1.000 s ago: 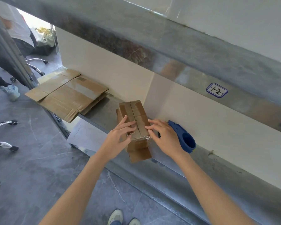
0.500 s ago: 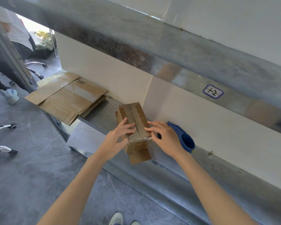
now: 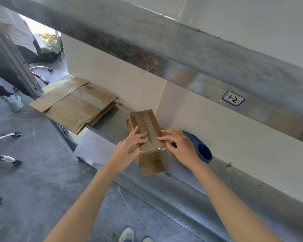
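Faced a grey stone ledge (image 3: 110, 124) under a cream wall (image 3: 226, 140), with a broad grey band (image 3: 182, 55) higher up bearing a small blue-edged label (image 3: 233, 98). Saw the box (image 3: 147, 122) standing on the ledge near its front edge, close to the wall's inner corner, top flaps shut along a middle seam, glossy tape over the near end, one loose flap hanging past the ledge's edge. Laid the left hand (image 3: 128, 151) on the left flap, fingers nearly straight and slightly spread, tips touching the top beside the seam; could not tell where its thumb sat. Laid the right hand (image 3: 180, 147) on the right flap, fingers straight, tips pressing near the seam. Pinched nothing with either hand. Noted a blue tape dispenser (image 3: 202, 151) on the ledge just beside the right hand, partly hidden behind it, against the wall. Noted flattened cardboard (image 3: 73, 105) further left on the ledge, well apart from the box, overhanging the front edge. Below, saw grey marbled floor (image 3: 33, 186), chrome chair legs (image 3: 7, 136) at left, two shoe tips (image 3: 127, 234) at the bottom edge, and another person's pale sneaker (image 3: 14, 102) at far left.
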Tool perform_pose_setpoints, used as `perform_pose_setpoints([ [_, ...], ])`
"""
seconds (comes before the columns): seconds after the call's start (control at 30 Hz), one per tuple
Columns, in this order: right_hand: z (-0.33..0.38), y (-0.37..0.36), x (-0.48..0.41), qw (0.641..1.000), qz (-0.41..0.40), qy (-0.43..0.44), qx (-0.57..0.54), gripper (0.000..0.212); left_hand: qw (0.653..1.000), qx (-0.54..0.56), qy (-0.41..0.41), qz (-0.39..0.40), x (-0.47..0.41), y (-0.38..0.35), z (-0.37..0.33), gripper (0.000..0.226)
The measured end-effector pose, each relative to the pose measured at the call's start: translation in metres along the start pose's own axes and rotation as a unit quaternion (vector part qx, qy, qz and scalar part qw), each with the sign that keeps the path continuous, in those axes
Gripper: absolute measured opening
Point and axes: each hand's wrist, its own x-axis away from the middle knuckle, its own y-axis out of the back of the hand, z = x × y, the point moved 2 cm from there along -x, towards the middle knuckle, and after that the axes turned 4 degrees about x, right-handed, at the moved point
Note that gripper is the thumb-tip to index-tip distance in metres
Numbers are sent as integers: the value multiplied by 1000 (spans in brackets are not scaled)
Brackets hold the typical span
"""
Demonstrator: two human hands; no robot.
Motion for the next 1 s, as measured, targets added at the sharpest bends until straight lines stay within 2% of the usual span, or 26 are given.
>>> perform_pose_setpoints([
  [0.23,-4,-6,3,999,-22,-8,-26,31,999,8,-28,-41,1,-6,2,32],
  [0.43,-5,-10,0,999,-15,-30,-33,17,999,0,-29,-34,-1,-4,0,28],
  [0.5,-6,-6,-2,998,26,-38,-38,36,1000,-3,-16,-5,-2,1,0,29],
  [0.57,-8,0,-3,996,78,-26,-21,54,999,-10,3,42,-4,8,1,46],
  [0.67,-10,12,-6,991,120,29,48,66,994,-49,7,96,-7,16,2,66],
  [0.77,-8,15,-13,990,98,61,81,58,994,-71,-3,86,-8,15,4,64],
  [0.87,-6,10,-13,996,52,54,54,42,996,-75,-25,44,-5,9,7,59],
  [1.0,-10,-1,-5,998,12,45,49,37,996,-75,-42,5,-3,4,10,54],
])
